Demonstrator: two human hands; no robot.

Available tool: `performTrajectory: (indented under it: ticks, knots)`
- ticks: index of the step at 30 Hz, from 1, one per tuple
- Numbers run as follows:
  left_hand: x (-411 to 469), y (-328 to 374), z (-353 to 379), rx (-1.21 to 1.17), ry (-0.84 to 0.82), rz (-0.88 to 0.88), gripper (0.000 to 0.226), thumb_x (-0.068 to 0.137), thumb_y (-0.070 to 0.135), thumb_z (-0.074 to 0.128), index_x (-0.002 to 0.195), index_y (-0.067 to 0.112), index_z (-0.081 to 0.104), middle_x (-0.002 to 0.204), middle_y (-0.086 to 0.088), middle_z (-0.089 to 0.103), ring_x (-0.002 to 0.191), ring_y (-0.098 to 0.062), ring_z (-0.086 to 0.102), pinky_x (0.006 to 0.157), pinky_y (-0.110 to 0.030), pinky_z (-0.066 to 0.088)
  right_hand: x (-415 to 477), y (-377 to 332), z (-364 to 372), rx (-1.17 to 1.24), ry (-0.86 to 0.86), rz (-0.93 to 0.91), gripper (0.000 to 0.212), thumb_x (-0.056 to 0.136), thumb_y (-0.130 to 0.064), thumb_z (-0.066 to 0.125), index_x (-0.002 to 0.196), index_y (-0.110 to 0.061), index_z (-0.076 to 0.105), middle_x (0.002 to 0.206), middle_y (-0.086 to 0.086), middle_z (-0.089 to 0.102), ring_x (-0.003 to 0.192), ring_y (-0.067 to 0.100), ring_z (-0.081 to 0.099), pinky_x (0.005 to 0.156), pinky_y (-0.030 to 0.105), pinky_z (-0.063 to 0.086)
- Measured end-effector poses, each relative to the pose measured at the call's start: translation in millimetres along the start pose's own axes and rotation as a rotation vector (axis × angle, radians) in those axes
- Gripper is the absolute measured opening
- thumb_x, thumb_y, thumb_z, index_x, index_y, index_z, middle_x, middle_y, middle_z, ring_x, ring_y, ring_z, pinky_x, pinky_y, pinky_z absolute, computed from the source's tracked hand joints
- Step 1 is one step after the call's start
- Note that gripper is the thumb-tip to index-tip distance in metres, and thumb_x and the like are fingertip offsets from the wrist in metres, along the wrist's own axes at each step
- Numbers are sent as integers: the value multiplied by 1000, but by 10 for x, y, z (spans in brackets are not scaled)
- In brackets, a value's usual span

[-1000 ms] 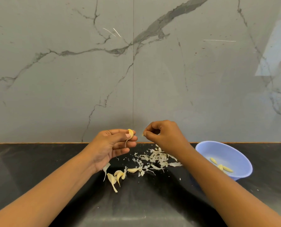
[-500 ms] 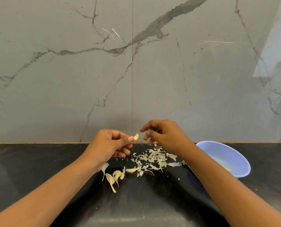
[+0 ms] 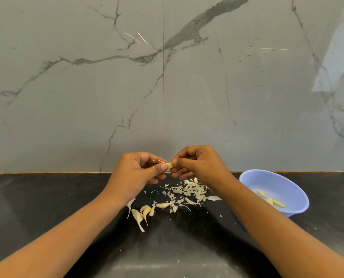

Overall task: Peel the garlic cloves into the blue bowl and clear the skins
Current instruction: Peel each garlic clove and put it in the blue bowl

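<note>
A second ago my two hands were apart, and the left hand (image 3: 135,173) alone held the garlic clove (image 3: 169,165); now my right hand (image 3: 199,163) has come in from three o'clock and pinches the other end of the same clove, so both hands meet on it above the back edge of the black counter (image 3: 46,207). I judge from this that the clove is not yet clean: a thin curl of skin (image 3: 158,161) stands out from it at nine o'clock, over my left fingers, and what remains must be pulled off. My left thumb presses the clove against the curled forefinger, the other fingers folded under; the right hand is turned knuckles up, fingers curled close; both forearms come up from the bottom corners. The blue bowl (image 3: 277,183) sits at four o'clock from my hands, well apart, with three peeled cloves (image 3: 275,201) in it; the loose skins (image 3: 191,190) lie at six o'clock, just below my hands; some unpeeled cloves (image 3: 144,212) wait at seven o'clock, so much work is left, the clearing too.
</note>
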State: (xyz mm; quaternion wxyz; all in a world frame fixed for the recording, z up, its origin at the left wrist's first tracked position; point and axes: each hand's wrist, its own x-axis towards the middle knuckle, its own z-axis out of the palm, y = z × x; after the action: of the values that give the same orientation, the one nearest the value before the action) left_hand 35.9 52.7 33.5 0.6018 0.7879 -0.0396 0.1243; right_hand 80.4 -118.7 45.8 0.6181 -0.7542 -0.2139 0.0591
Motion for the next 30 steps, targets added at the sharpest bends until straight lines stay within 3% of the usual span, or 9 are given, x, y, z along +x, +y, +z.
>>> performTrajectory:
  ticks: [9, 14, 19, 23, 25, 30]
  knots:
    - [-31, -9, 16, 250, 41, 197, 13, 78, 16, 77, 79, 28, 72, 70, 5, 74, 67, -5, 71, 66, -19, 58, -15, -30, 0, -47, -4, 86, 15, 90, -1, 59, 77, -5, 67, 67, 10, 70, 57, 18, 68, 55, 24, 57]
    - [-37, -18, 6, 428, 59, 353, 12, 77, 18, 78, 87, 24, 77, 71, 17, 70, 71, 2, 68, 63, -12, 53, -22, -6, 28, -19, -17, 178, 17, 92, -3, 56, 77, -5, 65, 63, 8, 69, 53, 16, 66, 50, 21, 54]
    - [-27, -21, -10, 241, 1, 227, 13, 77, 17, 77, 84, 27, 74, 74, 10, 74, 70, -5, 71, 67, -16, 55, 11, 37, -23, -80, 10, 205, 12, 92, -6, 59, 81, -7, 64, 65, 6, 68, 54, 13, 65, 53, 22, 56]
    - [-14, -43, -18, 176, -4, 151, 9, 78, 17, 76, 86, 21, 74, 75, 4, 75, 73, -11, 72, 68, -23, 58, 30, 41, -152, -524, 55, 98, 12, 83, -19, 73, 74, -14, 67, 68, 1, 70, 61, 11, 68, 62, 26, 58]
    - [-9, -39, -20, 140, -3, 115, 9, 78, 14, 76, 86, 18, 74, 75, 2, 75, 73, -14, 72, 66, -24, 59, 29, 17, -191, -578, 101, 24, 15, 79, -23, 77, 72, -17, 65, 68, 1, 70, 62, 12, 67, 64, 28, 58]
    - [6, -17, -13, 27, 5, 37, 10, 78, 9, 75, 88, 9, 71, 76, -4, 75, 68, -18, 73, 59, -23, 59, 33, 18, -192, -654, -1, -6, 16, 89, -9, 62, 82, -23, 64, 77, -2, 67, 74, 15, 67, 69, 29, 59]
